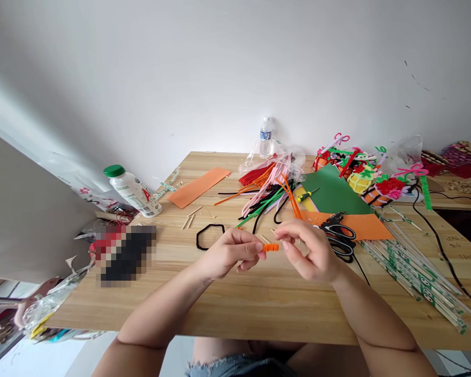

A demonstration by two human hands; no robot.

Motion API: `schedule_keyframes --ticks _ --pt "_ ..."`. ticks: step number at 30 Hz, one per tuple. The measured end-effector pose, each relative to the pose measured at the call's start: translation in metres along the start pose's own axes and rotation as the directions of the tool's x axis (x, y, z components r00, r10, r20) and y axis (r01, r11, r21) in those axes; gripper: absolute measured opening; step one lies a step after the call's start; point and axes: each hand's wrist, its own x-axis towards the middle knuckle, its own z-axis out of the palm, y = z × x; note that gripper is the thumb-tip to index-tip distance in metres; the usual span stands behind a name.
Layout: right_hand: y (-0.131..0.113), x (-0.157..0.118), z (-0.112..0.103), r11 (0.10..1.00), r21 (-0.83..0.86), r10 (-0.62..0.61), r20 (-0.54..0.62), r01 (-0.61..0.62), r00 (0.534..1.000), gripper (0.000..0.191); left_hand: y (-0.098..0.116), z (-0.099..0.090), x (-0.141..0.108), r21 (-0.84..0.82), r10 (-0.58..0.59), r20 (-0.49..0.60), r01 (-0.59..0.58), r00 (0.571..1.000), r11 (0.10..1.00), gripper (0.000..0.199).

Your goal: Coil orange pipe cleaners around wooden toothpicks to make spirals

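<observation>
My left hand [237,253] pinches a short, tightly coiled orange pipe cleaner [271,247] between thumb and fingertips, above the middle of the table. Close beside its free end is my right hand [308,250], fingers curled in. A thin pale stick tip [273,231] shows by the right fingertips; whether they grip it is unclear. Behind the left wrist lies a black pipe cleaner bent into an angular loop [198,238]. A pile of loose pipe cleaners [261,193] in pink, black, green, red and orange spreads beyond both hands.
Black-handled scissors [343,235] rest on orange paper beside green card [333,191]. Wrapped chopsticks [419,277] lie at right, near a black cable [441,238]. Flower bundles [388,187] stand behind. At left are a white bottle [135,193], an orange paper strip [199,187] and short sticks [190,217].
</observation>
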Motion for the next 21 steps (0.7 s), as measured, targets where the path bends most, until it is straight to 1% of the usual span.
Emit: schedule_keyframes --ticks 1,2,3,4,5,7,11,13,17,19,21 --pt "0.0012 -0.0003 -0.0002 0.979 -0.137 -0.153 -0.017 0.150 0.988 0.023 0.0007 0.0007 0.0002 -0.057 -0.031 -0.002 0.031 1.000 0.998 0.033" --pt "0.0024 -0.0002 -0.0005 0.932 -0.248 -0.275 -0.008 0.265 0.961 0.027 0.0015 0.0013 0.0003 -0.104 -0.062 0.001 0.061 0.998 0.993 0.032" --pt "0.0035 0.0003 -0.0008 0.884 -0.323 -0.353 0.013 0.338 0.935 0.030 0.0024 0.0019 0.0003 -0.140 -0.089 0.007 0.089 0.996 0.986 0.031" --pt "0.0043 0.0009 -0.0012 0.849 -0.369 -0.394 0.035 0.379 0.918 0.030 0.0031 0.0023 0.0003 -0.168 -0.113 0.014 0.113 0.994 0.979 0.031" --pt "0.0049 0.0015 -0.0016 0.829 -0.394 -0.410 0.052 0.396 0.911 0.029 0.0036 0.0025 0.0003 -0.189 -0.130 0.020 0.132 0.991 0.973 0.030" --pt "0.0055 0.0024 -0.0025 0.820 -0.410 -0.408 0.072 0.400 0.910 0.024 0.0042 0.0023 0.0004 -0.217 -0.156 0.029 0.159 0.987 0.963 0.028" --pt "0.0060 0.0025 -0.0033 0.829 -0.403 -0.390 0.078 0.387 0.918 0.015 0.0044 0.0017 0.0012 -0.232 -0.196 0.055 0.204 0.979 0.951 0.028" --pt "0.0069 0.0020 -0.0024 0.840 -0.387 -0.384 0.073 0.381 0.921 0.012 0.0039 0.0016 0.0017 -0.220 -0.193 0.059 0.202 0.979 0.954 0.029" --pt "0.0088 0.0009 0.0011 0.894 -0.318 -0.324 0.023 0.314 0.946 0.008 0.0003 0.0006 0.0014 -0.131 -0.112 0.040 0.116 0.993 0.985 0.033" --pt "0.0087 0.0006 0.0025 0.920 -0.287 -0.278 0.000 0.266 0.961 0.008 -0.0015 0.0003 0.0000 -0.036 -0.043 0.031 0.044 0.999 0.998 0.037" --pt "0.0078 0.0006 0.0034 0.934 -0.265 -0.251 -0.012 0.239 0.968 0.008 -0.0015 0.0011 -0.0020 0.112 0.049 0.020 -0.051 0.999 0.992 0.040"
